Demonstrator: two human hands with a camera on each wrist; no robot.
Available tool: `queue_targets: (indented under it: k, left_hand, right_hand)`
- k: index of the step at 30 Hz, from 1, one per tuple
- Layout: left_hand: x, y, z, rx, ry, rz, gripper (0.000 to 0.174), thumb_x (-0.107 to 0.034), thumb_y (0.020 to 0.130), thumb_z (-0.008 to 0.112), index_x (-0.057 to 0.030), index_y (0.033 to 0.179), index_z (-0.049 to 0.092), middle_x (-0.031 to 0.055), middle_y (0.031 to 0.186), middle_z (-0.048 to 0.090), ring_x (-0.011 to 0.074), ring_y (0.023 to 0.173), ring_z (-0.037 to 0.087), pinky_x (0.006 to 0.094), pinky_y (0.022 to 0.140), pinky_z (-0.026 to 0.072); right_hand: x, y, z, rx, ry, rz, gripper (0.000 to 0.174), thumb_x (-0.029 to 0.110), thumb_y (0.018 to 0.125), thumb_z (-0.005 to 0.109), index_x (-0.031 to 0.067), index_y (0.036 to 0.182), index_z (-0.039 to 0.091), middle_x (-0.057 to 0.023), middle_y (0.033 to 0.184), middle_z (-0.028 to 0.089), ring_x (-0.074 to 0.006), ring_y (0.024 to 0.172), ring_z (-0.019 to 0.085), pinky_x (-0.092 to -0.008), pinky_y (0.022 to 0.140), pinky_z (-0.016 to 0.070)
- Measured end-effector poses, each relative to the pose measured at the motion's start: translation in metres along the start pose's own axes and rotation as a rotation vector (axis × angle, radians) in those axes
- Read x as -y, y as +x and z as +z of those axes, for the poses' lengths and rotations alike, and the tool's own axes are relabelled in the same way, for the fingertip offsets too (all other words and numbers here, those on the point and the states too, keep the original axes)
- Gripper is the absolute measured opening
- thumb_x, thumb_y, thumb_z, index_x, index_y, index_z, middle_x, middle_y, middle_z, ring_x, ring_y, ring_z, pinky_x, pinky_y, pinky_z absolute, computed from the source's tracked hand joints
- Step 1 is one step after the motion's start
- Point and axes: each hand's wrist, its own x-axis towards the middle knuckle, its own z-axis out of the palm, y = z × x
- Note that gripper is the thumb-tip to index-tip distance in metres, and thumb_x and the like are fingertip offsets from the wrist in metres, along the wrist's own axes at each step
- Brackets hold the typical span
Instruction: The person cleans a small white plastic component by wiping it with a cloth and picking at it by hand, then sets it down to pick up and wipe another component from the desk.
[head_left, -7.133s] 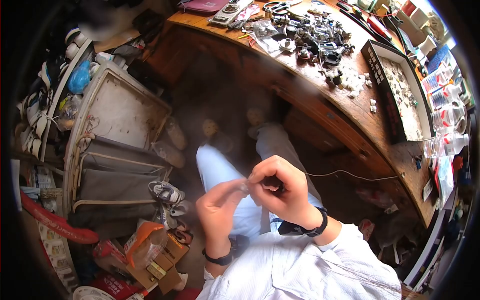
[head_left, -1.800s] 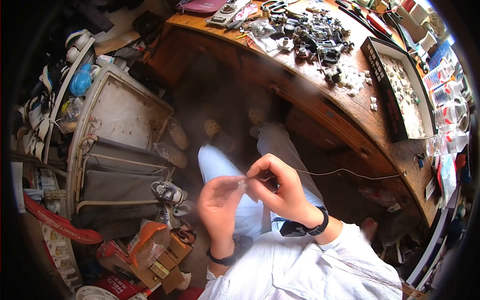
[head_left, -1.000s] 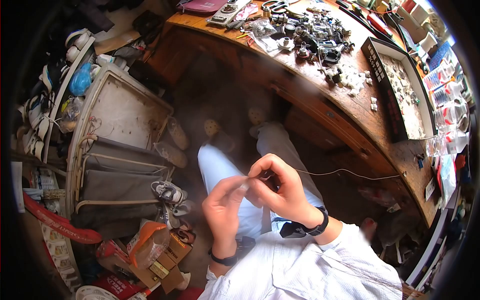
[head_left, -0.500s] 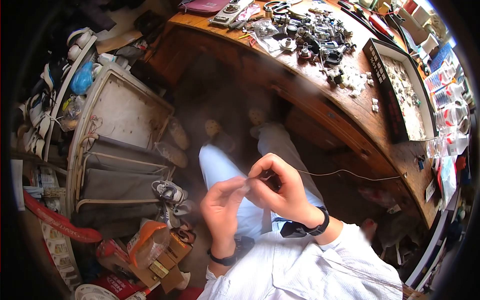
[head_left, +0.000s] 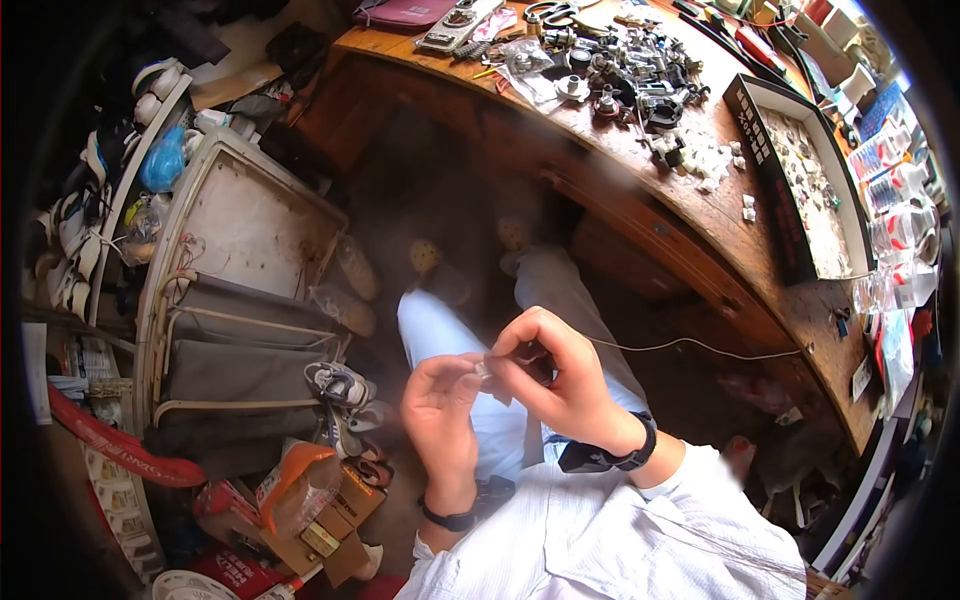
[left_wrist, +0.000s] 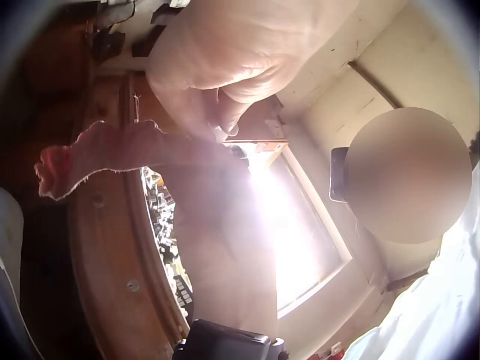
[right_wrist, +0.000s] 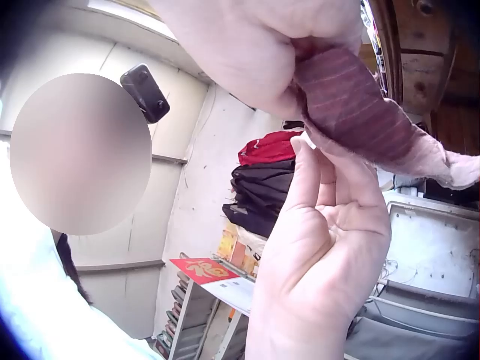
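Above the lap, my left hand (head_left: pixel 440 405) pinches a small whitish piece (head_left: pixel 483 370) between thumb and fingers. Its kind I cannot tell. My right hand (head_left: pixel 560 375) meets it at the fingertips, thumb and forefinger bent into a loop. In the right wrist view, a dark red striped cloth (right_wrist: pixel 352 105) comes out of the right hand's grip and hangs beside the left fingertips. The left wrist view shows that cloth's frayed end (left_wrist: pixel 97 154) sticking out past the hands. Fingers partly cover the piece.
A wooden desk (head_left: pixel 745 235) curves ahead and right, bearing a heap of metal and black parts (head_left: pixel 640 80), white bits (head_left: pixel 710 160) and a shallow black-sided box (head_left: pixel 765 170). A thin cord (head_left: pixel 700 347) runs to its edge. A folding chair (head_left: pixel 240 360) and shoes stand left.
Both hands stay over the lap with their tips together. The left thumb has shifted down slightly, and the whitish piece shows more between the fingertips than half a second ago.
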Motion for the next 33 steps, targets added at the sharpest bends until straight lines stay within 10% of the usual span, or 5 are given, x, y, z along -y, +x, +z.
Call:
queue_targets:
  k: [20,27,33]
  left_hand:
    - [-0.005,-0.003,0.002,0.03,0.124,-0.067,0.015,-0.003,0.091,0.069,0.0061,0.101,0.065,0.0118,0.098,0.07,0.0166,0.088,0.067,0.029,0.082,0.0553]
    - [0.004,0.003,-0.014,0.076,-0.275,-0.197,0.021,-0.011,0.089,0.075,0.0016,0.103,0.065,0.0087,0.094,0.068,0.0137,0.085,0.063,0.0278,0.078,0.0509]
    - [0.002,0.007,-0.008,0.068,-0.159,-0.065,0.02,-0.003,0.085,0.075,0.0006,0.101,0.063,0.0057,0.095,0.066,0.0122,0.087,0.062,0.024,0.08,0.0485]
  right_hand:
    - [-0.005,-0.002,0.001,-0.112,-0.034,-0.128,0.014,-0.006,0.088,0.064,0.0009,0.099,0.059,-0.0045,0.086,0.061,-0.0066,0.068,0.061,-0.0215,0.057,0.0479]
    - [0.011,-0.003,-0.007,0.019,0.115,0.211,0.02,-0.001,0.087,0.069,0.0006,0.105,0.061,-0.0015,0.081,0.062,-0.0058,0.072,0.06,-0.0214,0.062,0.0484]
    - [0.01,0.003,-0.011,0.196,-0.154,-0.126,0.034,0.0,0.084,0.074,0.0059,0.116,0.064,-0.0055,0.085,0.061,-0.014,0.071,0.06,-0.026,0.061,0.0492]
